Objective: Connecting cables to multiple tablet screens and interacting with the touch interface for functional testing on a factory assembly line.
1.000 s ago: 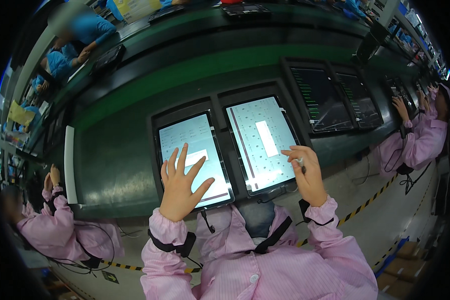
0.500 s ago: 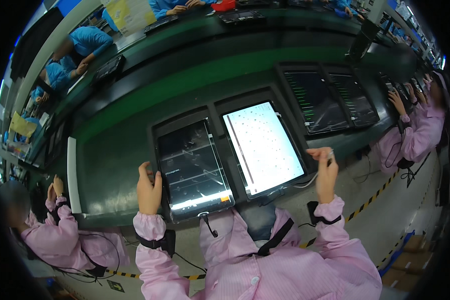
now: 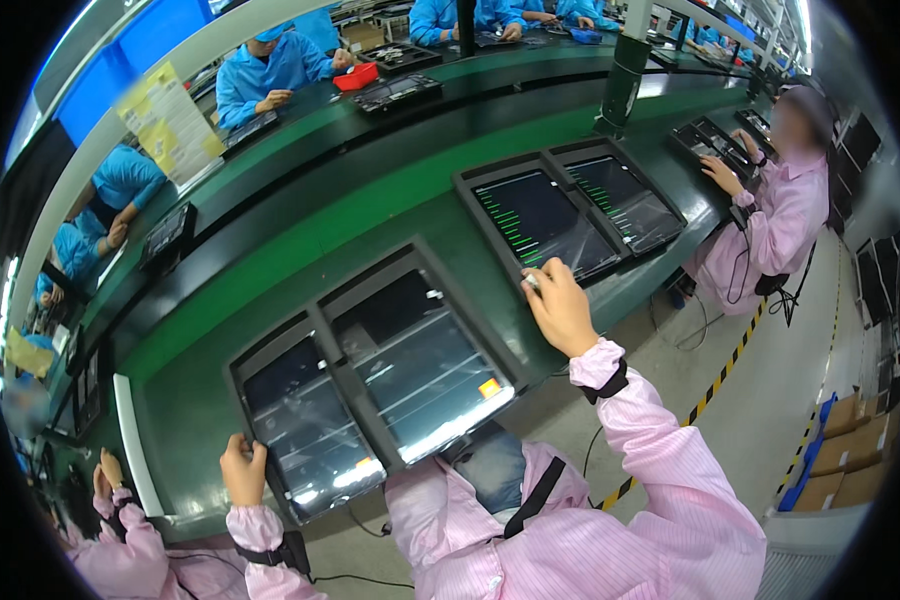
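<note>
Two dark tablet-like screens with clear film lie side by side in a black foam tray (image 3: 232,368): the left screen (image 3: 305,425) and the right screen (image 3: 420,350), each with an orange label low down. Beside the tray's left edge is my left hand (image 3: 240,472), its fingers loosely bent, thumb and forefinger a little apart, no object visible in it. My right hand (image 3: 562,312) is at the near left corner of a farther tray, pinching a small pale piece (image 3: 532,282) I cannot identify. That tray holds two dark screens (image 3: 530,220) with green lines.
A long white strip (image 3: 135,440) lies left on the green bench (image 3: 185,430). A pink-sleeved worker (image 3: 770,210) handles devices at right; another worker's hands (image 3: 108,470) show at lower left. Across the bench are blue-clad workers, a red bin (image 3: 356,77) and a green post (image 3: 625,85).
The right screen of the near tray went from bright white to dark. My right hand moved from beside that screen up to the farther tray. The view has shifted toward the right.
</note>
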`<act>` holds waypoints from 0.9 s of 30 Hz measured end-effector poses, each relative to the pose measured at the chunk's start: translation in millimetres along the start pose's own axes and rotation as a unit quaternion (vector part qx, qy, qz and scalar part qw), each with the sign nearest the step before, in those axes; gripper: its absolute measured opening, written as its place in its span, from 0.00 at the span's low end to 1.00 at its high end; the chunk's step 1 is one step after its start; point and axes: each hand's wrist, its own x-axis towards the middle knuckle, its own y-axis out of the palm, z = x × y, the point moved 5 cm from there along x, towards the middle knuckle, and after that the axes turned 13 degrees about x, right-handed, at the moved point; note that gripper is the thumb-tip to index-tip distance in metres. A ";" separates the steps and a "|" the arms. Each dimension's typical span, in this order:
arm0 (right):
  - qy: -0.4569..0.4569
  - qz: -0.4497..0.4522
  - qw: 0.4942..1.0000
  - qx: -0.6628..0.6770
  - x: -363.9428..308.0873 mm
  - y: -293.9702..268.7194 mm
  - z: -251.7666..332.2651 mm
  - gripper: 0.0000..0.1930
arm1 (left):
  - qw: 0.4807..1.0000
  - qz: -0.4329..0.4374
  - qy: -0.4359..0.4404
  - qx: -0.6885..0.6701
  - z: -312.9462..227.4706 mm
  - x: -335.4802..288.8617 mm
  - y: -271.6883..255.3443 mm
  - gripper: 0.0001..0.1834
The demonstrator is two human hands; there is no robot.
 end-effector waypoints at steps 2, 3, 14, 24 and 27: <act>-0.021 0.006 0.999 -0.037 -0.5 3.4 4.9 0.12 | 1.000 -0.006 -0.010 0.003 17.7 -4.1 -10.8 0.13; -0.016 0.008 0.998 -0.065 0.0 4.2 7.2 0.13 | 1.000 -0.004 -0.027 0.010 26.0 -4.2 -15.8 0.13; -0.029 -0.009 0.979 -0.199 4.2 42.4 4.6 0.23 | 1.000 -0.009 -0.009 -0.020 77.9 -6.5 -16.3 0.12; 0.044 -0.025 0.997 -0.058 13.9 36.9 -17.8 0.07 | 0.999 -0.011 0.015 0.039 48.9 -16.7 -43.0 0.14; 0.143 0.044 0.987 0.056 23.4 22.1 -27.2 0.12 | 0.999 -0.010 0.030 0.039 14.7 -19.2 -73.4 0.13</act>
